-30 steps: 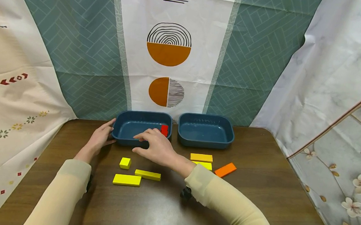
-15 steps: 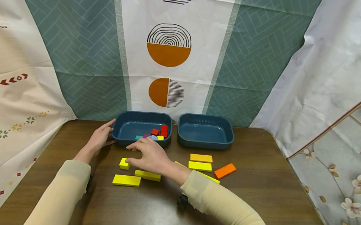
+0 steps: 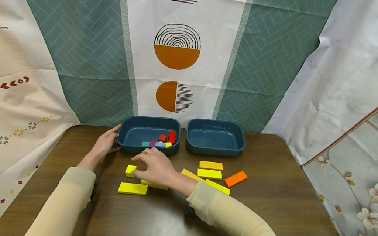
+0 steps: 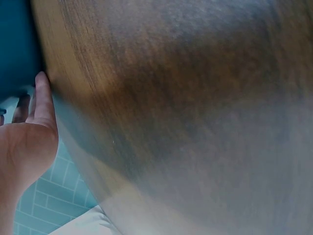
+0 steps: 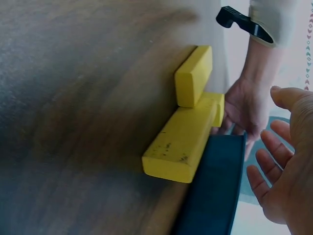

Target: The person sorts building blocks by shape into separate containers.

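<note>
My left hand (image 3: 103,144) rests against the left end of the left blue bin (image 3: 133,149), fingers extended along its wall; the left wrist view shows the fingers (image 4: 44,100) touching it. Over the table just in front of that bin, my right hand (image 3: 158,166) has thumb and fingers spread apart with nothing between them. Its thumb is close to a yellow cube (image 3: 130,171); whether they touch I cannot tell. A yellow bar (image 3: 154,185) lies partly hidden under the hand. Nearer me is a flat yellow block (image 3: 132,188). Yellow blocks (image 5: 178,142) also show in the right wrist view.
Inside the left bin are several small pieces, including a red block (image 3: 172,136) and a yellow one (image 3: 168,144). The right blue bin (image 3: 214,151) stands beside it. Right of my hand lie several yellow blocks (image 3: 209,174) and an orange block (image 3: 236,179).
My right hand has drawn back from over the left bin toward the table near the yellow cube, uncovering pieces in the bin. My left hand has stayed in place.
</note>
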Demonstrator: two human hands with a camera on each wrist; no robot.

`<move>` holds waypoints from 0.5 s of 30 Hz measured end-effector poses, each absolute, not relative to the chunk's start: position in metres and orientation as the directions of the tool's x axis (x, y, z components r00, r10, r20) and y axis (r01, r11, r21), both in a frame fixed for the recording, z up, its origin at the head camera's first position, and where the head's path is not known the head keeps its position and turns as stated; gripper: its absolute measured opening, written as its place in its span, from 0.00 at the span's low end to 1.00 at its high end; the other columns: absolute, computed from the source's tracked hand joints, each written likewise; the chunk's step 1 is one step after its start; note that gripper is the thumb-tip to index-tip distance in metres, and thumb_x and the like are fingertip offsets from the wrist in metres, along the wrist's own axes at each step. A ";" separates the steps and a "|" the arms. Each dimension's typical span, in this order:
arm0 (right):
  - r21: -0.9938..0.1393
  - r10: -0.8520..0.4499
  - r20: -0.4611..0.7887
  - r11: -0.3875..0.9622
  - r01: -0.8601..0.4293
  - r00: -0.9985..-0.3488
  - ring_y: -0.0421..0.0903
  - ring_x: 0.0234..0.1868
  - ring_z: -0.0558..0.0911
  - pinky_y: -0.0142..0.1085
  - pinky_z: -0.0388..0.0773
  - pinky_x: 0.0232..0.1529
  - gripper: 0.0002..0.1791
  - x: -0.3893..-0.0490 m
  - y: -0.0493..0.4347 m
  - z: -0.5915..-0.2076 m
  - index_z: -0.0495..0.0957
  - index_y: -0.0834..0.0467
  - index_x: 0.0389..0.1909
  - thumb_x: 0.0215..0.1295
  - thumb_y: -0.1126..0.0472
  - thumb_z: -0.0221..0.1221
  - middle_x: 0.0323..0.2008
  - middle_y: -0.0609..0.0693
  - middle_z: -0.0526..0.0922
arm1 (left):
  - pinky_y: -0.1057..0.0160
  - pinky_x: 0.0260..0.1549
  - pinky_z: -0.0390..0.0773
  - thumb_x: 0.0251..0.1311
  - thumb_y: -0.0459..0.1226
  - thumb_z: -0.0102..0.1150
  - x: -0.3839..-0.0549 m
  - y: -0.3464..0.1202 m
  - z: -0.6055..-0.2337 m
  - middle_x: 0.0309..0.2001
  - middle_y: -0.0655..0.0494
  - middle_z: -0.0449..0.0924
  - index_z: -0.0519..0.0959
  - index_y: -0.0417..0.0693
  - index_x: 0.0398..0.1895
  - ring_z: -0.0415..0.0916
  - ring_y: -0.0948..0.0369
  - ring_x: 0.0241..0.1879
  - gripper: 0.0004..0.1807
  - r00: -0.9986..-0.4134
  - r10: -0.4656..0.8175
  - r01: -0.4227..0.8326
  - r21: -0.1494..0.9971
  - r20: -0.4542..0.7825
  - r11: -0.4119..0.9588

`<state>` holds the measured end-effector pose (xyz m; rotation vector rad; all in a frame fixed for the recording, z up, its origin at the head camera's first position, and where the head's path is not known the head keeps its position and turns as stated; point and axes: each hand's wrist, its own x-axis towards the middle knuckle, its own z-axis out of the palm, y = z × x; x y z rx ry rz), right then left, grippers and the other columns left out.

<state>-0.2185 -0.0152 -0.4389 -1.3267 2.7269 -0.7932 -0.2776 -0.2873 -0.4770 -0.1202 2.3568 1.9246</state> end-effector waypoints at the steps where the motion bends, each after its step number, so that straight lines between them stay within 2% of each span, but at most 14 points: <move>1: -0.435 -0.738 0.203 0.521 -0.734 -0.644 0.35 0.50 0.73 0.25 0.72 0.48 0.25 -0.218 -0.016 -0.441 0.84 0.47 0.60 0.66 0.42 0.66 0.53 0.41 0.83 | 0.42 0.63 0.70 0.80 0.42 0.31 -0.277 -0.287 -0.477 0.82 0.44 0.43 0.49 0.59 0.84 0.57 0.42 0.74 0.31 -0.992 0.000 -0.122 0.972 -0.124 0.199; 15: -0.349 -0.691 0.156 0.630 -0.694 -0.706 0.37 0.44 0.71 0.28 0.69 0.41 0.25 -0.220 -0.023 -0.461 0.86 0.44 0.57 0.63 0.37 0.67 0.48 0.36 0.82 | 0.38 0.65 0.65 0.80 0.38 0.29 -0.273 -0.283 -0.468 0.81 0.41 0.40 0.46 0.57 0.84 0.55 0.39 0.74 0.31 -0.989 0.010 -0.141 0.977 -0.145 0.160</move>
